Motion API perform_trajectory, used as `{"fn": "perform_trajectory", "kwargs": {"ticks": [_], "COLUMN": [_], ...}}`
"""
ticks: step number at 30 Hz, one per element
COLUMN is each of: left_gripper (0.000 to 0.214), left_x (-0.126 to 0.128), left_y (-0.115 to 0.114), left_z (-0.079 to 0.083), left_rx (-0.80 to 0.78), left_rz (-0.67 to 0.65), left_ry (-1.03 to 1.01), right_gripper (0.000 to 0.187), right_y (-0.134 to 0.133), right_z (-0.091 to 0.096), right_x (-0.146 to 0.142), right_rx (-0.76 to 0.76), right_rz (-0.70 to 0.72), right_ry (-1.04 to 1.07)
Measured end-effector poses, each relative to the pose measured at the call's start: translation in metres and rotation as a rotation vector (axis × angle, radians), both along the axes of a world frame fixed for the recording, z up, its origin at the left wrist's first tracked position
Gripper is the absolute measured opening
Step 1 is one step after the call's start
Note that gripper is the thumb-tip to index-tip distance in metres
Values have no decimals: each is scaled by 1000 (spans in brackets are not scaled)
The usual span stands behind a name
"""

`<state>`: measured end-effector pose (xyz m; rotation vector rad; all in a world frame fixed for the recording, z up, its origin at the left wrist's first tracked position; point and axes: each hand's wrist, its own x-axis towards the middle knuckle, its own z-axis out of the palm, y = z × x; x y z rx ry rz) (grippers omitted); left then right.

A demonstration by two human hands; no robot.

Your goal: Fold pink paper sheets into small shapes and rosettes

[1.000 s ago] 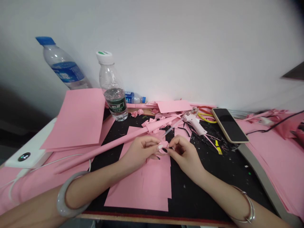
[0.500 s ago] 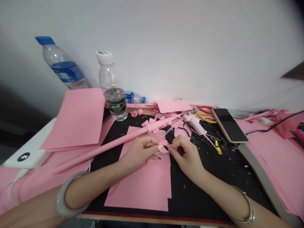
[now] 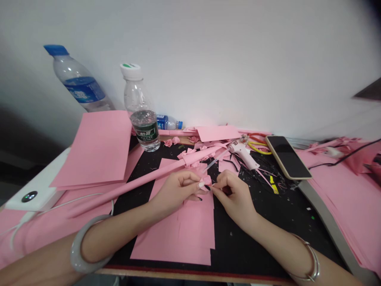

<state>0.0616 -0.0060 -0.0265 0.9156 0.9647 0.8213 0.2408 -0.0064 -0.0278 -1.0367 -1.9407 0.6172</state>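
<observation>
Between my two hands is a small pink paper flower (image 3: 206, 181), held over pink paper sheets (image 3: 178, 238). My left hand (image 3: 175, 187) is closed, its thumb and fingertips pinching the flower from the left. My right hand (image 3: 233, 194) is also closed, with thumb and index finger pinched together at the flower's right lower edge. Exactly what the right fingertips grip is partly hidden. Just behind the hands lies a long rolled pink paper tube (image 3: 143, 180), with pink paper scraps around its far end.
A hot glue gun (image 3: 244, 155) and a phone (image 3: 288, 157) lie at the back right. An upright water bottle (image 3: 144, 123) stands at the back left, near stacked pink paper (image 3: 95, 147). A white power bank (image 3: 38, 194) sits at left. More pink sheets (image 3: 348, 198) lie at right.
The paper flower has turned slightly between my fingers and shows a more rounded side. My right fingertips have shifted slightly downward; both arms stay almost in place.
</observation>
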Motion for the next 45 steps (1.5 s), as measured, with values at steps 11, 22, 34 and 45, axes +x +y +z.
{"fn": "perform_trajectory", "kwargs": {"ticks": [11, 22, 34, 45], "left_gripper": [14, 14, 17, 18], "left_x": [1, 1, 0, -3], "left_y": [1, 2, 2, 3], "left_z": [-1, -1, 2, 0], "left_rx": [-12, 3, -69, -54], "left_rz": [25, 14, 19, -31], "left_ry": [-17, 12, -13, 9], "right_gripper": [20, 15, 25, 26], "right_y": [-4, -1, 5, 9], "right_z": [-3, 1, 3, 5], "right_x": [3, 2, 3, 4], "right_rx": [135, 71, -146, -108], "right_rz": [143, 193, 101, 218], "right_ry": [-94, -97, -252, -278]}}
